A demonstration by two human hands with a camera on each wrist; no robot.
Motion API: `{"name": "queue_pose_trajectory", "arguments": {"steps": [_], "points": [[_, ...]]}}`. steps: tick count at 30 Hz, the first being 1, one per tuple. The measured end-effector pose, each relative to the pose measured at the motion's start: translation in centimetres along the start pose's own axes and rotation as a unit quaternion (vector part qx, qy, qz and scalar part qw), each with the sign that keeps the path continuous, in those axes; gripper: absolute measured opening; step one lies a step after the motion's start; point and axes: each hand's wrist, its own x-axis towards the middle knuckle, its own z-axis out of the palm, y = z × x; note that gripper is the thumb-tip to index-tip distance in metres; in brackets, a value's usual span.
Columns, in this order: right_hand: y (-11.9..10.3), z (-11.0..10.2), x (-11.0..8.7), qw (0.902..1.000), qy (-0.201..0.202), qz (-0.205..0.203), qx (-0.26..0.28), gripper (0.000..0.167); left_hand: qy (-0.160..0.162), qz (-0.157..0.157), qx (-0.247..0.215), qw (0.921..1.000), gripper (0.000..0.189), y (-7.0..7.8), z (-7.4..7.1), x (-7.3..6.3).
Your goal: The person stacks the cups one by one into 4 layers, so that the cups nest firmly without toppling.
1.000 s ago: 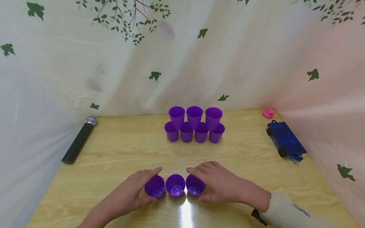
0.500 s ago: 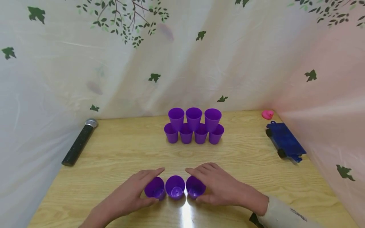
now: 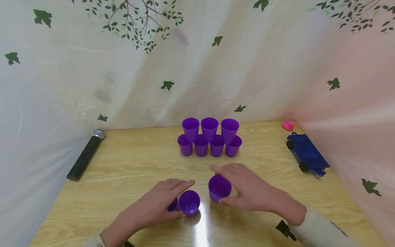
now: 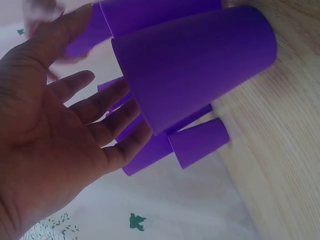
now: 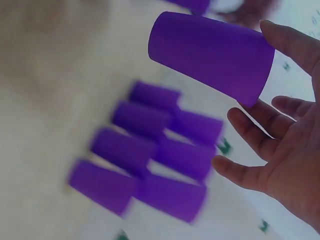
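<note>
My right hand (image 3: pixel 251 188) pinches a purple cup (image 3: pixel 219 188) by its rim between thumb and fingers. In the right wrist view this cup (image 5: pixel 210 57) is upright, its rim between thumb and fingertips. My left hand (image 3: pixel 154 206) reaches over the left purple cup (image 3: pixel 174 205), which it partly hides, to the middle purple cup (image 3: pixel 189 202). Its thumb and fingers are spread around the middle cup's rim. In the left wrist view the fingers (image 4: pixel 112 107) are loosely extended behind the nearer cup (image 4: pixel 200 65).
Toward the back stand more purple cups, three upper cups (image 3: pixel 210 128) bridging a row of several lower cups (image 3: pixel 201 146). A black microphone (image 3: pixel 86 155) lies at the left. On the right are a blue toy cart (image 3: pixel 308 152) and a pink rubber duck (image 3: pixel 288 125). A printed curtain (image 3: pixel 197 68) encloses the table (image 3: pixel 139 154).
My right hand has carried the right cup forward and to the right, away from the front row. My left hand has shifted right from the left cup toward the middle one.
</note>
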Motion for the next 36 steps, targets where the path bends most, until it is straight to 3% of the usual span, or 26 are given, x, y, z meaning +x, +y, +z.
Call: {"name": "queue_pose_trajectory", "arguments": {"steps": [5,14,23,36], "points": [[1.0,-4.4,1.3,0.9989,0.043,0.015,0.006,0.091,-0.012,0.004,0.001,0.9999,0.087,0.4,0.1,0.4],[3.4,-10.2,4.4,0.9941,0.038,0.087,0.053,0.093,-0.030,0.002,-0.003,0.9996,0.086,0.6,0.4,0.9],[5.8,-13.0,8.4,0.9887,0.028,0.125,0.079,0.095,-0.019,0.016,0.005,0.9997,0.088,0.6,0.8,0.9],[7.5,-15.1,11.7,0.9826,0.003,0.164,0.087,0.097,-0.019,0.018,0.011,0.9996,0.086,0.8,1.0,0.9]]}}
